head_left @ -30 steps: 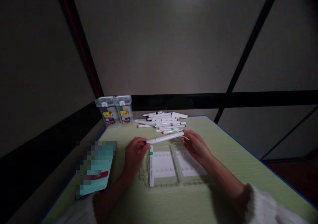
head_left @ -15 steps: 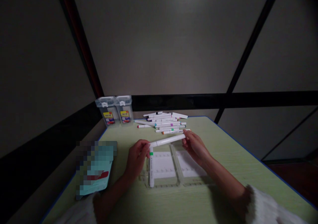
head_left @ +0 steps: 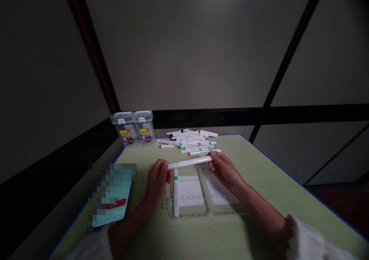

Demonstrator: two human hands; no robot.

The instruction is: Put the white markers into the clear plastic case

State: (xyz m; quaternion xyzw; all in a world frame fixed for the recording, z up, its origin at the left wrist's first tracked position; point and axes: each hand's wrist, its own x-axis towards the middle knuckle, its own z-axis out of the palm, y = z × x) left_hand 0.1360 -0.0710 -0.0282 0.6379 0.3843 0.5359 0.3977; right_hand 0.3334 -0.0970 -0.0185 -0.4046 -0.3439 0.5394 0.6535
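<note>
A white marker pen is held nearly level between my two hands. My left hand pinches its left end, and my right hand grips its right end. Below it lies an open clear plastic case with white inserts in both halves. One white marker with a green band rests upright along the left side of the case. My right hand and wrist cover part of the case's right half. Behind my hands is a loose pile of white markers with coloured bands and ends.
Two clear lidded plastic boxes with yellow labels stand at the back left of the table. On the left lies a flat, partly pixelated turquoise item with a red patch. A grey panelled wall rises behind the table.
Both hands have shifted slightly left with the marker. The marker's left end has risen a little, so it lies more level. The pile and the case look unchanged.
</note>
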